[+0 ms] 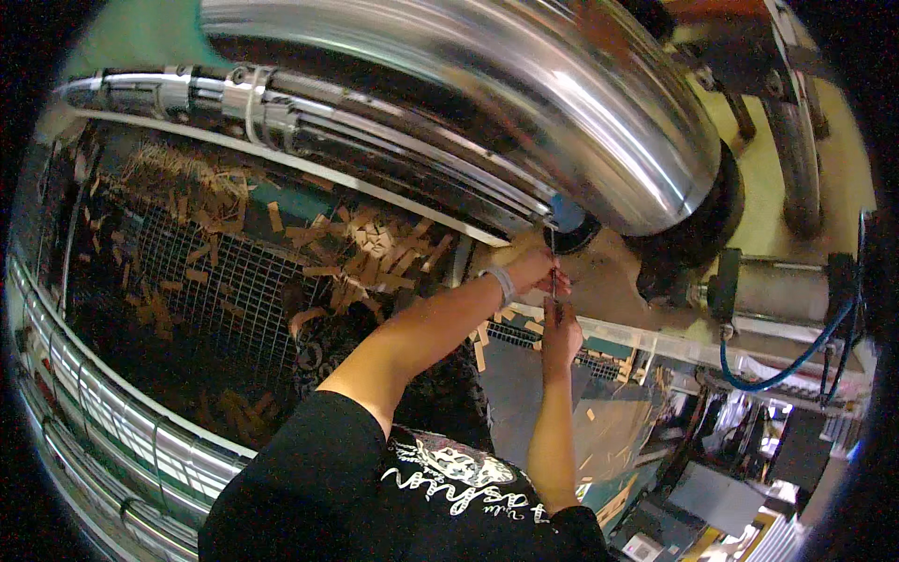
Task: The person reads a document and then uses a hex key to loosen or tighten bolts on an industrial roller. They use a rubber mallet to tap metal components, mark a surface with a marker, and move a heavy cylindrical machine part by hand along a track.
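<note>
A thin, dark metal rod-like tool (553,245) stands nearly upright in the picture, its far tip at the end of a slotted shaft (393,150) under a big shiny steel roller (599,103). Around its lower part the fingers of my right hand (561,332) are closed. Just beyond, my left hand (532,269), with a grey band at the wrist, has its fingers curled at the same tool's middle. What kind of tool it is cannot be made out. Close to its tip sits a blue round part (567,214) on the machine.
Brown cardboard scraps (375,239) litter a dark metal grating (225,281) to the left. More shiny rollers (122,412) run along the lower left. On the right are a metal cylinder (777,292), a blue hose (763,386) and a white frame rail (599,323).
</note>
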A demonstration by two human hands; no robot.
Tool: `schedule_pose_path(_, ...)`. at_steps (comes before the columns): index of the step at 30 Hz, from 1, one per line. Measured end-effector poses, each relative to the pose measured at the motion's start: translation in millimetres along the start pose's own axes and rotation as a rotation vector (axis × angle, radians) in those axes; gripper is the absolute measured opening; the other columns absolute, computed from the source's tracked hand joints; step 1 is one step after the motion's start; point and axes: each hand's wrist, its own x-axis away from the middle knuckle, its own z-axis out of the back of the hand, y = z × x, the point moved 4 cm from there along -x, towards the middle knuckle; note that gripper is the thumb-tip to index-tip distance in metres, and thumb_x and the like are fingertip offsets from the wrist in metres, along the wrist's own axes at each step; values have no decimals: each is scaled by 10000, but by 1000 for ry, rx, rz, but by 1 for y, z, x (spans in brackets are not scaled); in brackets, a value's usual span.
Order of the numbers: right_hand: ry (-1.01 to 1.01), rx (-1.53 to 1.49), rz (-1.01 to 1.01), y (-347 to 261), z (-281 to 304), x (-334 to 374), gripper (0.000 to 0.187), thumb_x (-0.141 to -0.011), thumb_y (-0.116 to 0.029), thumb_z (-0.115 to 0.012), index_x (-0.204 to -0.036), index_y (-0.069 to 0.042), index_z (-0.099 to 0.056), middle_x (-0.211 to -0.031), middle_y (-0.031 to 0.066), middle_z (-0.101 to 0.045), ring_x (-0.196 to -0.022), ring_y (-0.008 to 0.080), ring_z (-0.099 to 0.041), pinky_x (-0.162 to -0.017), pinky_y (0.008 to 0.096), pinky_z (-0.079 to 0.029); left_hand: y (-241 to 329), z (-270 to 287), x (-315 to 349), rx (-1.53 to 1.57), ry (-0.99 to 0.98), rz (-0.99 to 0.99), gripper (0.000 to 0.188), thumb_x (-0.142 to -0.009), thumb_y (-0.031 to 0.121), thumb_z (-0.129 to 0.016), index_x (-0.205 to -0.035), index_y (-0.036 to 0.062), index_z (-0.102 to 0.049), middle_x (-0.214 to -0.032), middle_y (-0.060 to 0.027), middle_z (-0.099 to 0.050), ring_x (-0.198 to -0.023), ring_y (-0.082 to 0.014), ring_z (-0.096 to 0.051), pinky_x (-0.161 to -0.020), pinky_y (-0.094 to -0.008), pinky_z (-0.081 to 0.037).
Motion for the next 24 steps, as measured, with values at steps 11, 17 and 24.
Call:
schedule_pose_path(11, 15, 192, 7, 16, -10, -45, 295, -822, -366, -572, -846, -73, -596, -729, 124, -613, -662, 323, -593, -585, 404, -455, 15, 15, -36, 126, -13, 22, 190, -941, 129, -341, -981, -42, -413, -888, -229, -573, -826, -362, -617, -706, -435, -547)
schedule_pose_path(17, 47, 162, 61, 0, 7, -55, 307, -804, -366, -596, -773, -61, -575, -683, 129, -607, -633, 325, -592, -568, 405, -452, 14, 19, -46, 151, -10, -2, 164, -926, 93, -339, -996, -23, -432, -888, -190, -582, -809, -303, -628, -673, -401, -557)
schedule_pose_path(24, 39, 183, 26, 4, 4, -53, 301, -792, -360, -617, -780, -61, -581, -668, 111, -606, -618, 314, -591, -565, 397, -450, 15, 8, -30, 256, 15, -35, 215, -919, 61, -318, -1062, -42, -440, -865, -180, -583, -749, -287, -635, -635, -379, -558)
